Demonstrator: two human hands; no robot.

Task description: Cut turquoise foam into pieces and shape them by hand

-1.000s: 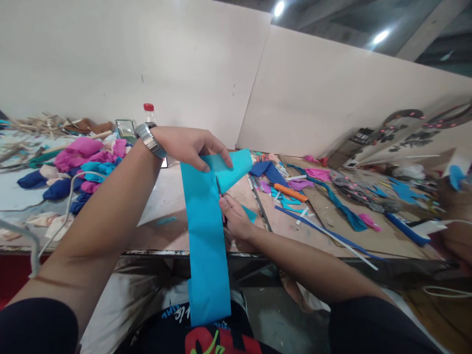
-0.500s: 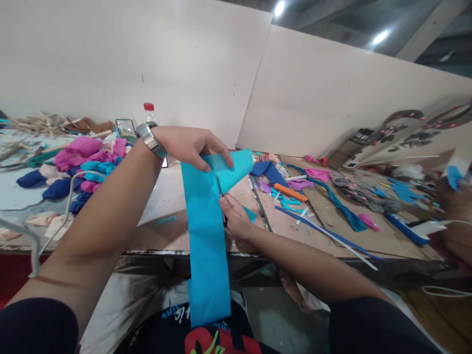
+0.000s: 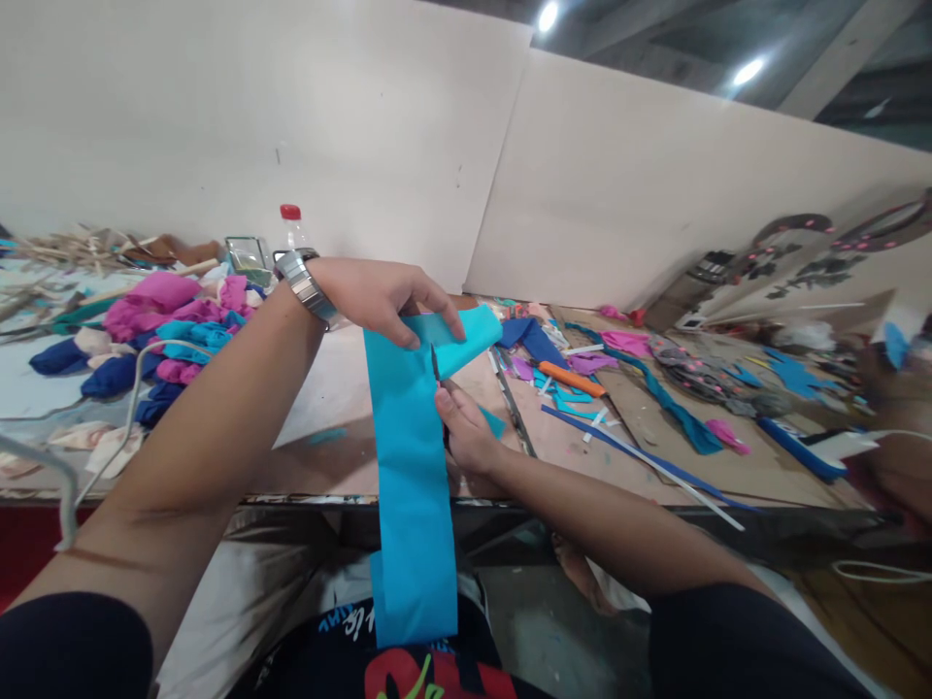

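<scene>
Lower and slightly rightward than half a second ago, the left hand (image 3: 382, 299) grips the top of a blue strip (image 3: 413, 485), thumb and forefinger spread over its front. Red letters (image 3: 441, 675) on the dark shirt are cut off and cannot be read reliably. More blade now shows on the scissors (image 3: 435, 364), held in the closed right hand (image 3: 470, 432) against the strip's slit right edge. Matte and faintly creased, the long strip hangs past the table (image 3: 320, 422) to the lap, its upper flap slanting right.
</scene>
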